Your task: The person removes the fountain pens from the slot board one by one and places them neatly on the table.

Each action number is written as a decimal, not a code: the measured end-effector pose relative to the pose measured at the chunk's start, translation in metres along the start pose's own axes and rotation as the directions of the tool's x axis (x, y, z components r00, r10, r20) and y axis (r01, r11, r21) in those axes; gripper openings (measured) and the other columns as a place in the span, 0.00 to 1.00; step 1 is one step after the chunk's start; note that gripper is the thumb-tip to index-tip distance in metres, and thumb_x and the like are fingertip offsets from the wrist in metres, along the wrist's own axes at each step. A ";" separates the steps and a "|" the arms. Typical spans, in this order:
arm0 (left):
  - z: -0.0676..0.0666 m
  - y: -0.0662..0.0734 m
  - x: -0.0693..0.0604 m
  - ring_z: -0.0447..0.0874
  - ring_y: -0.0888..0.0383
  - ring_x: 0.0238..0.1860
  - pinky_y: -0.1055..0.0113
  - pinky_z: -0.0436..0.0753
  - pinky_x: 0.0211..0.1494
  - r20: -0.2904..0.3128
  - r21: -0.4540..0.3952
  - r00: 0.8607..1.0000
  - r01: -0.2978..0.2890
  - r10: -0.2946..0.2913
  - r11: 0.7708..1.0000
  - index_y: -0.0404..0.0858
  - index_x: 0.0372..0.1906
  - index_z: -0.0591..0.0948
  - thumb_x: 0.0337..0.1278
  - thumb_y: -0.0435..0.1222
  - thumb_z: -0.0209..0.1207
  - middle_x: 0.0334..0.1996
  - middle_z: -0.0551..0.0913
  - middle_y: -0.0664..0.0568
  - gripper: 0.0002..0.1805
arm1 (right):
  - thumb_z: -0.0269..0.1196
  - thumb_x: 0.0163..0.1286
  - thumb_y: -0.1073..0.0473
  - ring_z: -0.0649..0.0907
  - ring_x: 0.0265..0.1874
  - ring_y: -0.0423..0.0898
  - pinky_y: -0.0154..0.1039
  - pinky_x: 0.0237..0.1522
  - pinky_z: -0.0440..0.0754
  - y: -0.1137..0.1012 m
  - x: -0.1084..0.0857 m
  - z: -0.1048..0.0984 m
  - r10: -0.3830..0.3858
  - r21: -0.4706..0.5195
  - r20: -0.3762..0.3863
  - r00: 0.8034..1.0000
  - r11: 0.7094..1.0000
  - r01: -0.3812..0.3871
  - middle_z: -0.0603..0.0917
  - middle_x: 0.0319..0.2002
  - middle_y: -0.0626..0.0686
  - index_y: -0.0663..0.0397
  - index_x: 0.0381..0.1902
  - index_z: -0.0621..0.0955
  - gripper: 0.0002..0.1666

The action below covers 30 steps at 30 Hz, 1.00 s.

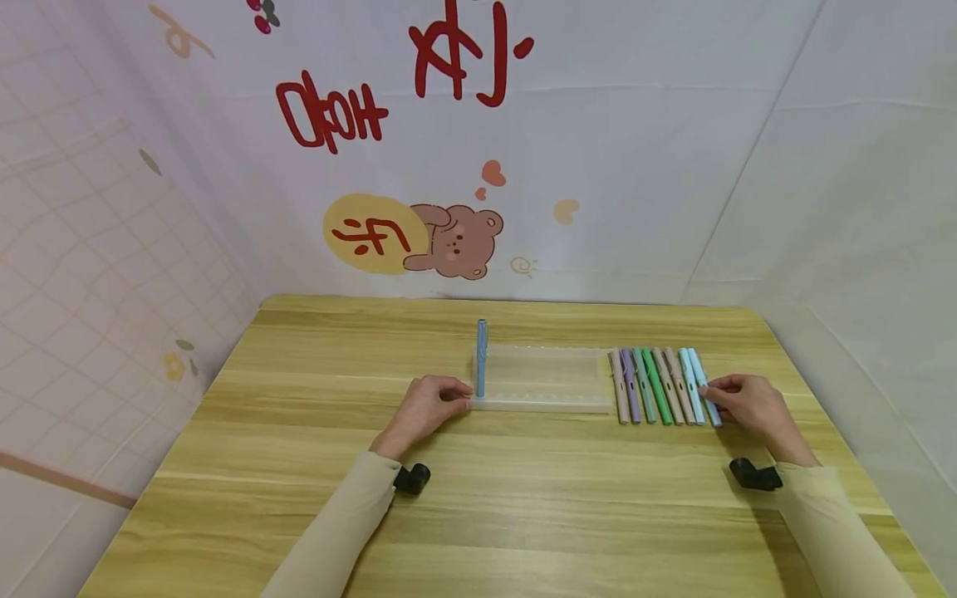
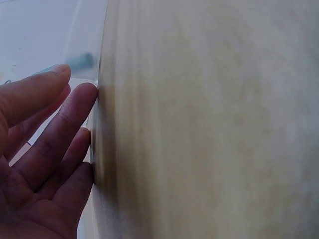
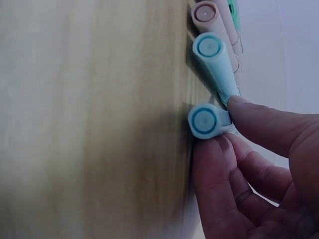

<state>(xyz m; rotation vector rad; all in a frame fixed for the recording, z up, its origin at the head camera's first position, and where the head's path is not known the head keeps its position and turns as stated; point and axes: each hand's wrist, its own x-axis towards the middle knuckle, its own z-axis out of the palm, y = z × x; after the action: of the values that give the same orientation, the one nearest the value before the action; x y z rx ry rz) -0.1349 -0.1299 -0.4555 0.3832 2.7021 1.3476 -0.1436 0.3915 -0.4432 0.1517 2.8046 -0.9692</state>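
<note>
A clear plastic pen rack (image 1: pixel 542 404) lies across the middle of the table. In its left end a blue pen (image 1: pixel 482 359) rests lengthwise, its far end reaching past the rack's back edge. My left hand (image 1: pixel 429 413) touches the rack's left front corner; in the left wrist view its fingers (image 2: pixel 55 134) are mostly straight beside the plastic. My right hand (image 1: pixel 753 407) pinches the outermost light blue pen (image 3: pixel 204 121) between thumb and fingers, at the right end of a row. Another light blue pen (image 3: pixel 214 62) lies next to it.
Left of the light blue pens, the row holds beige (image 1: pixel 677 386), green (image 1: pixel 657 387), grey-green (image 1: pixel 644 386) and purple (image 1: pixel 631 386) pens, close to the rack's right end. A printed white cloth (image 1: pixel 635 166) hangs behind the wooden table (image 1: pixel 523 515).
</note>
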 end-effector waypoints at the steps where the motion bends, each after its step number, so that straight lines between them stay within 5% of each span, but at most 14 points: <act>1: 0.000 0.000 0.000 0.87 0.61 0.40 0.58 0.83 0.50 -0.001 0.000 1.000 0.001 -0.001 1.000 0.41 0.44 0.91 0.62 0.35 0.71 0.36 0.91 0.56 0.07 | 0.61 0.78 0.44 0.85 0.30 0.44 0.38 0.30 0.82 0.000 0.000 0.000 -0.004 -0.004 -0.004 1.000 1.000 0.004 0.88 0.35 0.53 0.75 0.54 0.81 0.33; 14: 0.001 -0.002 0.000 0.85 0.62 0.38 0.59 0.83 0.49 -0.001 -0.006 1.000 0.009 -0.009 1.000 0.41 0.44 0.91 0.62 0.34 0.71 0.35 0.90 0.56 0.07 | 0.59 0.79 0.42 0.88 0.32 0.42 0.34 0.31 0.83 0.004 -0.012 0.003 -0.011 0.047 -0.079 0.997 0.999 0.015 0.87 0.46 0.66 0.75 0.60 0.78 0.37; 21: 0.003 -0.003 -0.002 0.85 0.62 0.38 0.60 0.83 0.49 0.008 -0.007 1.000 0.004 -0.004 1.000 0.41 0.44 0.91 0.63 0.34 0.70 0.35 0.90 0.57 0.06 | 0.58 0.80 0.44 0.88 0.43 0.61 0.35 0.31 0.79 -0.010 -0.027 0.008 -0.097 -0.030 -0.236 0.967 0.995 0.093 0.84 0.53 0.71 0.69 0.61 0.79 0.32; 27: 0.002 -0.001 -0.002 0.85 0.62 0.38 0.60 0.83 0.48 -0.008 0.002 1.000 -0.005 0.005 1.000 0.41 0.44 0.91 0.63 0.34 0.70 0.35 0.90 0.57 0.06 | 0.59 0.80 0.46 0.76 0.39 0.22 0.21 0.34 0.74 -0.044 -0.039 0.021 -0.163 0.027 -0.395 0.904 0.982 0.189 0.86 0.51 0.66 0.62 0.61 0.81 0.27; 30: 0.001 0.001 -0.001 0.85 0.61 0.38 0.59 0.83 0.49 -0.009 0.007 1.000 -0.007 0.007 1.000 0.41 0.44 0.91 0.62 0.34 0.70 0.35 0.90 0.57 0.07 | 0.61 0.79 0.48 0.73 0.39 0.15 0.17 0.37 0.73 -0.062 -0.042 0.031 -0.196 0.065 -0.453 0.869 0.966 0.252 0.87 0.48 0.59 0.62 0.59 0.82 0.23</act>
<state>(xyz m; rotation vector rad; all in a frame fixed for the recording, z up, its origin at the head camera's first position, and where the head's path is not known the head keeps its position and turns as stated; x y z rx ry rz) -0.1339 -0.1291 -0.4556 0.3886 2.7161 1.3450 -0.1075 0.3225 -0.4218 0.0675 3.2336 -1.3080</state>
